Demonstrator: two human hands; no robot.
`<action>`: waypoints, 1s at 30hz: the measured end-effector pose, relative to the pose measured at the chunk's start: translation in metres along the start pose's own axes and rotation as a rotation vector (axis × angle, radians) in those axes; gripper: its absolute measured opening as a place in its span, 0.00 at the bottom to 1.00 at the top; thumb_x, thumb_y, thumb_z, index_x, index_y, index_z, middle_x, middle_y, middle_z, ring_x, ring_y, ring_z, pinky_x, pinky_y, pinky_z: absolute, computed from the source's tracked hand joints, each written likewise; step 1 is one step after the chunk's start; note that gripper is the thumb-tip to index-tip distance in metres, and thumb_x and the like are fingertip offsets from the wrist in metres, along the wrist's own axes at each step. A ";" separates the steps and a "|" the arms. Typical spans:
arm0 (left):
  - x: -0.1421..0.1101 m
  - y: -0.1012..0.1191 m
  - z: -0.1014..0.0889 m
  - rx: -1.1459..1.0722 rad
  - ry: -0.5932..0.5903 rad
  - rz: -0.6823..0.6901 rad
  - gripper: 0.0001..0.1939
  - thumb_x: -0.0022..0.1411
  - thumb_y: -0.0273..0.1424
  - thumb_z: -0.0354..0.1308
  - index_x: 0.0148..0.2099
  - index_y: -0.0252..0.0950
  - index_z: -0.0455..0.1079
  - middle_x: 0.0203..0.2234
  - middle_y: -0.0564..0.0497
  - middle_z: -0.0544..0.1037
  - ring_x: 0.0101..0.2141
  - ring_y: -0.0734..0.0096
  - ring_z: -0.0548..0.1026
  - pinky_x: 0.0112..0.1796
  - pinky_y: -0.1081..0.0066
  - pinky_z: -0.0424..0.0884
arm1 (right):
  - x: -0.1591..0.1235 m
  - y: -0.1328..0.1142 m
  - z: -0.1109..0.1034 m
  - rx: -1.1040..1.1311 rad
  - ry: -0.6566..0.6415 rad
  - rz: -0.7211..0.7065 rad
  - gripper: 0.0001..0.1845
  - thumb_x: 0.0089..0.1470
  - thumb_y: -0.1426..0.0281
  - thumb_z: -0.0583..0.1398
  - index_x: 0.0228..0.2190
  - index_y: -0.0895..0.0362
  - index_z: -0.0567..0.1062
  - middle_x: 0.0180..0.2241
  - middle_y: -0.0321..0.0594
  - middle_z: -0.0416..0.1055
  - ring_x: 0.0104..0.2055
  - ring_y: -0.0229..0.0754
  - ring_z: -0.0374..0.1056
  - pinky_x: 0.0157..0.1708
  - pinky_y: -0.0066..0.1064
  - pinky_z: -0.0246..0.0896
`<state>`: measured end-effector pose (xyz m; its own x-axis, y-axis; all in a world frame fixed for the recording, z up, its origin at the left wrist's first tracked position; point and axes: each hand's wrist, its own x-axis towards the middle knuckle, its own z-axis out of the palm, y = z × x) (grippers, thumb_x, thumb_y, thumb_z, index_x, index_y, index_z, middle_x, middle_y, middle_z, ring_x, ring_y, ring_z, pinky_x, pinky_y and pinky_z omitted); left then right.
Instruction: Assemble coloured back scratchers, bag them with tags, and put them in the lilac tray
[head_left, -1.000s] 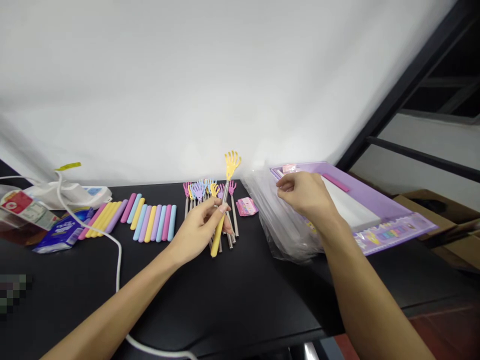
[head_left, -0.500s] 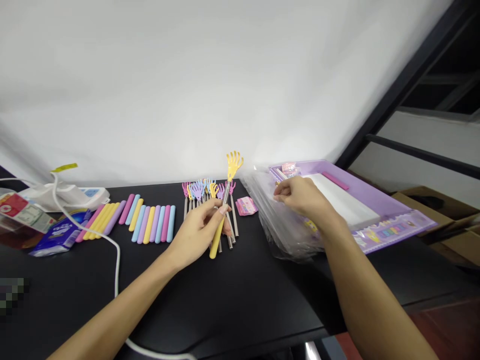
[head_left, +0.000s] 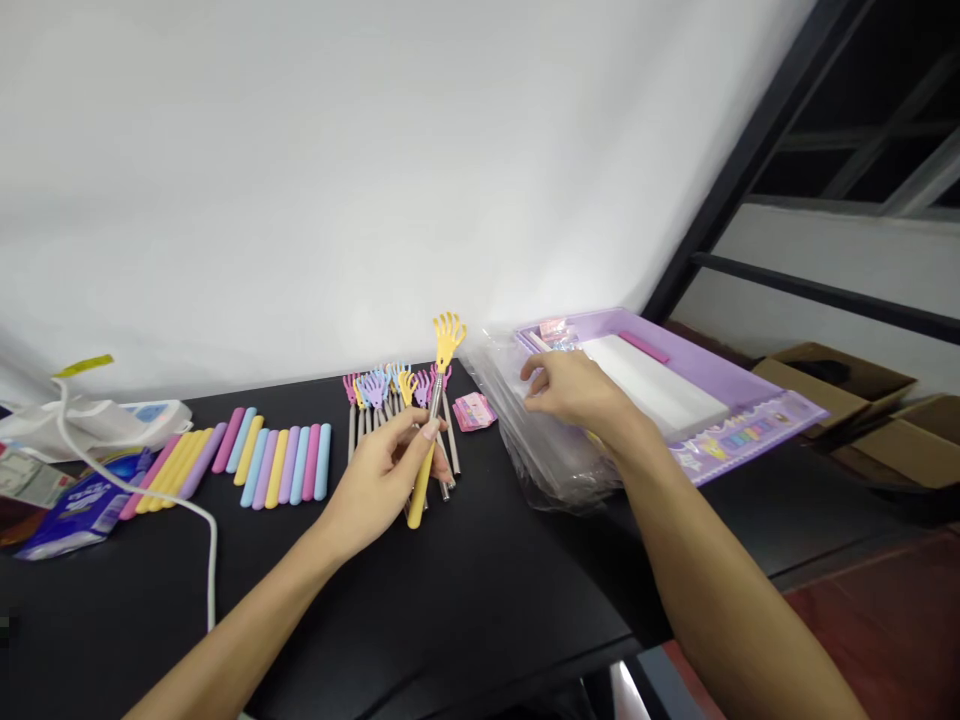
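Observation:
My left hand (head_left: 386,470) is closed around the yellow handle of a back scratcher (head_left: 448,343), which stands tilted with its yellow claw up and a metal shaft between. Behind that hand lies a group of back scratchers (head_left: 373,392) with metal shafts and pink, purple, blue and yellow claws. My right hand (head_left: 574,395) is over a stack of clear plastic bags (head_left: 536,450), its fingers curled in. Whether a bag is pinched in its fingertips cannot be made out. Between the hands, a small pile of pink printed cards (head_left: 474,411) rests on the black table.
Coloured handle tubes (head_left: 289,467) lie in rows on the left. Beyond them are a blue packet (head_left: 82,505), a power strip (head_left: 154,420) and a white cable (head_left: 213,570). A purple display box (head_left: 757,440) sits at the right, with cardboard boxes (head_left: 832,385) beyond the table.
The camera view has turned slightly right, so the tabletop things appear further left. My left hand still holds the yellow back scratcher. My right hand stays over the bags, its fingers slightly shifted.

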<state>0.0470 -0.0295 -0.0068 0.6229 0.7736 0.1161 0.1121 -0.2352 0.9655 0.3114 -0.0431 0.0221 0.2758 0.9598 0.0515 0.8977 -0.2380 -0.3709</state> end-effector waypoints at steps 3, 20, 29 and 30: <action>0.000 -0.001 0.000 0.010 -0.002 -0.003 0.16 0.72 0.45 0.50 0.46 0.38 0.65 0.27 0.53 0.77 0.30 0.69 0.77 0.31 0.71 0.72 | 0.000 0.001 0.001 -0.021 0.015 -0.007 0.17 0.42 0.72 0.64 0.39 0.56 0.78 0.34 0.38 0.80 0.35 0.44 0.75 0.33 0.31 0.63; 0.004 -0.003 0.003 -0.267 0.018 -0.039 0.17 0.68 0.46 0.56 0.43 0.36 0.68 0.33 0.47 0.81 0.37 0.64 0.81 0.40 0.65 0.77 | -0.016 -0.019 -0.018 -0.029 0.330 -0.058 0.09 0.47 0.74 0.62 0.33 0.55 0.81 0.33 0.41 0.81 0.39 0.50 0.76 0.41 0.37 0.66; 0.007 -0.003 -0.004 -0.721 0.092 -0.018 0.11 0.66 0.41 0.62 0.42 0.39 0.76 0.50 0.48 0.78 0.51 0.63 0.76 0.51 0.63 0.74 | -0.041 -0.075 0.025 0.248 0.264 -0.749 0.11 0.60 0.73 0.58 0.38 0.53 0.81 0.34 0.40 0.79 0.39 0.44 0.71 0.41 0.36 0.65; 0.008 -0.004 -0.006 -0.734 0.116 -0.030 0.12 0.65 0.42 0.63 0.42 0.39 0.77 0.49 0.48 0.79 0.50 0.63 0.77 0.50 0.63 0.75 | -0.042 -0.079 0.029 0.314 0.186 -0.768 0.11 0.61 0.73 0.58 0.38 0.53 0.81 0.35 0.39 0.79 0.39 0.43 0.71 0.41 0.36 0.65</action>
<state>0.0470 -0.0194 -0.0083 0.5372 0.8404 0.0717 -0.4438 0.2093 0.8713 0.2193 -0.0601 0.0218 -0.2945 0.7912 0.5360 0.7292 0.5486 -0.4091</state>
